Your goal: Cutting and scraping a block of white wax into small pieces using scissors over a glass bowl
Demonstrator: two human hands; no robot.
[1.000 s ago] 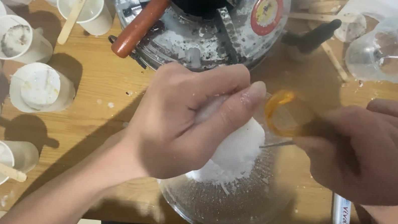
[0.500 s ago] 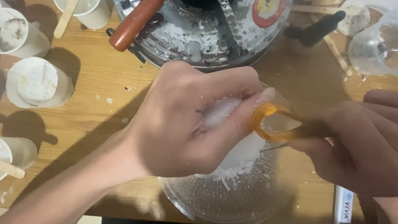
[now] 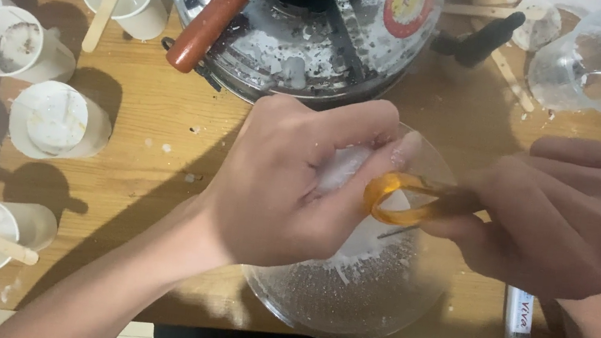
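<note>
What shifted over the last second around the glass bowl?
The right hand brought its orange-handled tool left and a little up, tight against the left hand. The left hand lifted slightly and tilted, showing more of the white lump in its fingers. Both grips are unchanged. The glass bowl, paper cups and stove stayed put.

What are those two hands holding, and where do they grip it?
The left hand pinches a white waxy lump between its fingertips over the glass bowl. The right hand holds orange-handled scissors near the handle loop.
</note>
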